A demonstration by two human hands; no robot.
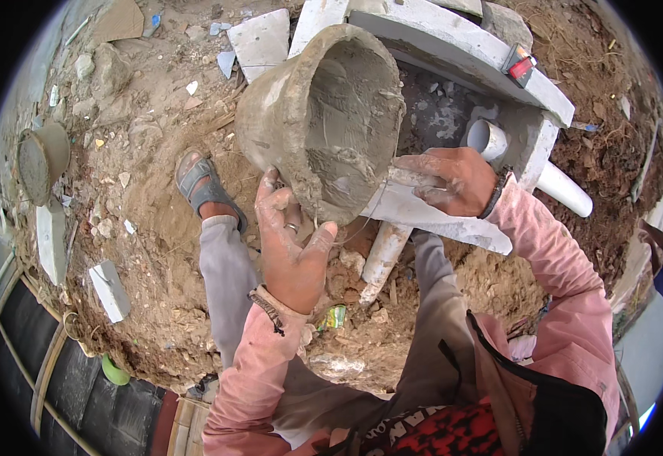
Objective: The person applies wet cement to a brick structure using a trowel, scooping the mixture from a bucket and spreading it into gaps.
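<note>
A wide spread of brown soil [157, 304], strewn with stones, is seen around a low masonry chamber [453, 38], whose pale walls are set in an angular outline and whose floor is dark and smeared with grey.

A mortar-caked bucket [267, 125] is tipped over the left end of the chamber. Its long axis is laid roughly left to right: the narrower base is pointed left, away from the chamber, and the wide mouth is turned right toward the chamber's interior and partly upward. Wet grey mortar [343, 114] is spread thickly over the inner wall.

A smaller bucket [56, 148], filled with grey material, is placed well to the left of the chamber, and two white blocks [50, 243] are found on that same side.

By the left hand [293, 247], just left of the chamber's near wall, the bucket's lower side is gripped, with the fingers pressed to its outside and the thumb set by the rim. The right hand [457, 182] is held over the chamber's near wall, with its fingers bent and their tips brought to the rim; whether anything is gripped there cannot be told.

A white pipe [565, 190] is projected from the chamber's right side, a soiled pipe [385, 262] from beneath its near wall, and a short pipe end [489, 140] is exposed inside. On the chamber's far wall a small red item [522, 68] is rested on a dark packet.
</note>
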